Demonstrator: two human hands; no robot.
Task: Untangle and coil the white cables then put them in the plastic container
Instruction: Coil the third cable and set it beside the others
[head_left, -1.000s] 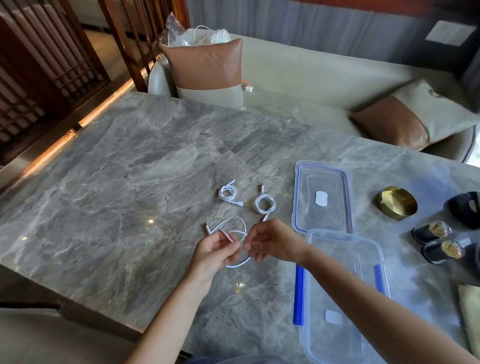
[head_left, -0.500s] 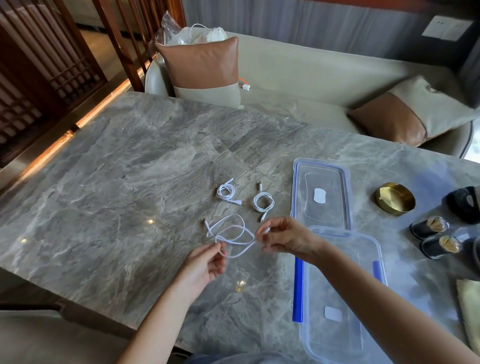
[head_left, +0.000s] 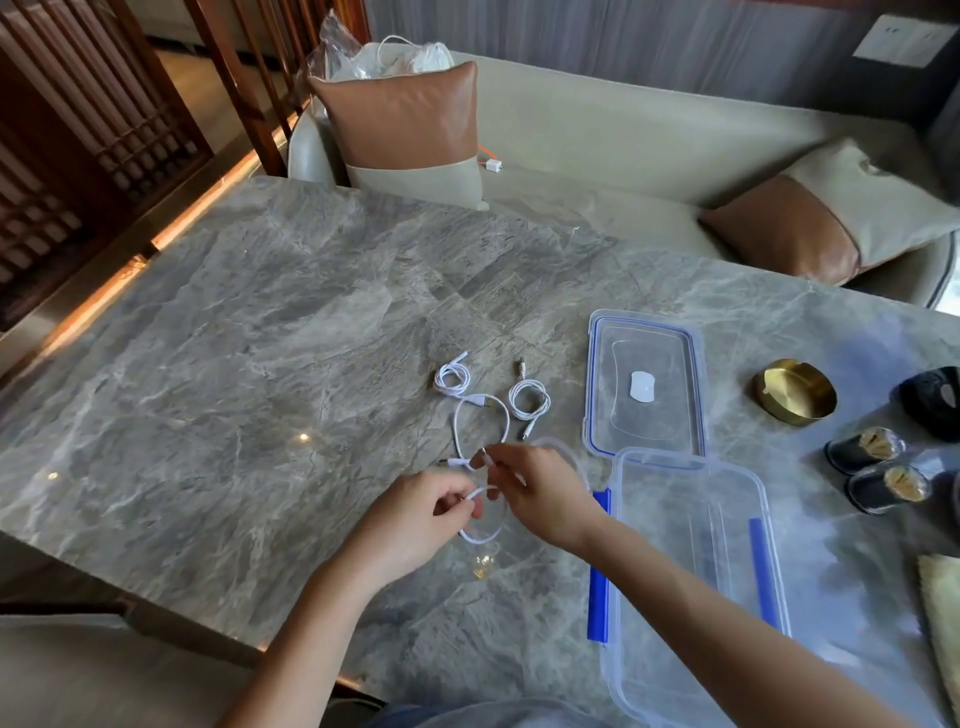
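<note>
- The loose white cable (head_left: 480, 431) runs through both hands just above the marble table (head_left: 234, 364): one loop arches away beyond the fingertips, a smaller loop hangs below them toward the person.
- The left hand (head_left: 415, 519) pinches the strand between thumb and forefinger, its other fingers curled under. The right hand (head_left: 535, 493) pinches another stretch near a plug end, just past the left fingertips, and the two hands almost touch.
- By its look the cable is light, thin and limp, with some spring in it, so loops will likely try to open once let go. The smooth jacket may slide through a loose pinch. The best hold is probably on the strand just behind a plug, feeding the length round the other hand's fingers.
- Compared with half a second ago, the hands have closed together; the right was then out to the side with the strand stretched between them. The far loop now stands taller and narrower, reaching toward the coils.
- Beyond the fingertips lie two finished coils: the left coil (head_left: 453, 378) and the right coil (head_left: 529, 399), near each other but apart; whether the far loop touches the left coil's plug I cannot tell.
- Right of the right-hand fingers sits the open plastic container (head_left: 649, 519), holding no cables, with its lid (head_left: 647, 387) lying flat beyond it.
</note>
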